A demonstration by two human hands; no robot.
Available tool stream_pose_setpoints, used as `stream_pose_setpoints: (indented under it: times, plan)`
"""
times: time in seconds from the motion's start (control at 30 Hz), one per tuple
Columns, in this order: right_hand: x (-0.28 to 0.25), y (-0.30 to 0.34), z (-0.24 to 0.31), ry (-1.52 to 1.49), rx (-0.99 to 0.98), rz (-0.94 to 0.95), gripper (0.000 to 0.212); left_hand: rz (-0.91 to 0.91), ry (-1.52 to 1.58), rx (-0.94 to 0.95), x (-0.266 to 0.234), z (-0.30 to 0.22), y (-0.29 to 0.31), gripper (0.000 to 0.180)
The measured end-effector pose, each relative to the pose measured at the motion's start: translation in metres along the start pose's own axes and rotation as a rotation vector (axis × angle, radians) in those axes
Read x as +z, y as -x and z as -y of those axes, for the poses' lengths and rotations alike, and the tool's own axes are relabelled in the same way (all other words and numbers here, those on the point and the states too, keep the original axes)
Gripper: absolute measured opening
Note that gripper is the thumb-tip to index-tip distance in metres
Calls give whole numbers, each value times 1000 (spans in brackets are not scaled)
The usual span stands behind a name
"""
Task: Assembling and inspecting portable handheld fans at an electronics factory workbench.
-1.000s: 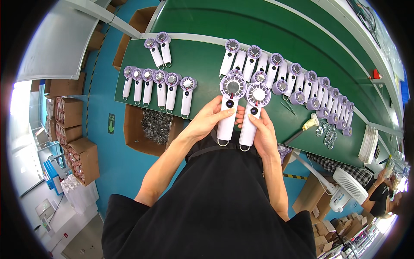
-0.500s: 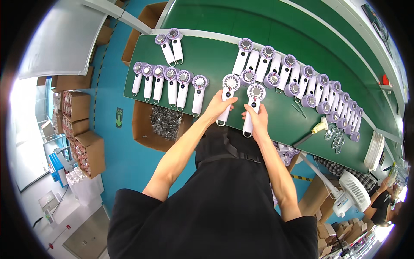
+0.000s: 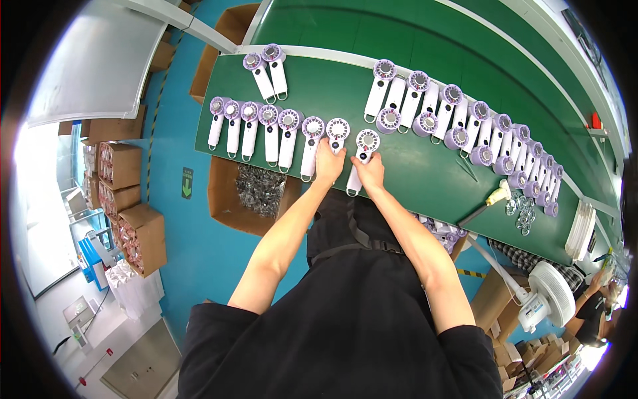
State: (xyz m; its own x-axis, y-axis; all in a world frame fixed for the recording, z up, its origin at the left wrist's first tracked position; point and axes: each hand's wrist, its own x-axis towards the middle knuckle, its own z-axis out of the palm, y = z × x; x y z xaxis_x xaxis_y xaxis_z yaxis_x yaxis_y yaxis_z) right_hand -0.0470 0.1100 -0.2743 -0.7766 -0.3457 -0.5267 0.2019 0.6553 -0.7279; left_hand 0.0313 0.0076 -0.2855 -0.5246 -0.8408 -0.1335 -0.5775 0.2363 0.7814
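Two fans are held, one in each hand, over the near edge of the green table (image 3: 425,179). By the left hand (image 3: 328,163), closed narrow, the left fan (image 3: 338,127) is gripped at the handle, its head just beside the last of six fans (image 3: 268,133) set in a row. By the right hand (image 3: 371,171), also closed narrow, the right fan (image 3: 367,140) is gripped at the handle, its head well apart from the left one's. Whether either is touching the table cannot be told.

Two more fans (image 3: 272,54) are laid behind the row. On the right, a double row of fans (image 3: 457,138) is packed too tightly at its far end to be counted surely. Near it are placed one mallet (image 3: 498,193) and several clear rings (image 3: 526,216), overlapping. Below the table, one box (image 3: 290,198) is filled with uncounted clear parts (image 3: 258,191).
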Motion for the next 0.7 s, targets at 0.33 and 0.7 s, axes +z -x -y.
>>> stream_pose_setpoints:
  times: [0.33,0.7]
  plan:
    - [-13,-1,32,303,-79,158,64,61,-106,94,-16,-7,4,52]
    - [-23,-26,14,181,-122,299,60,93,-124,124,-22,-18,1,53]
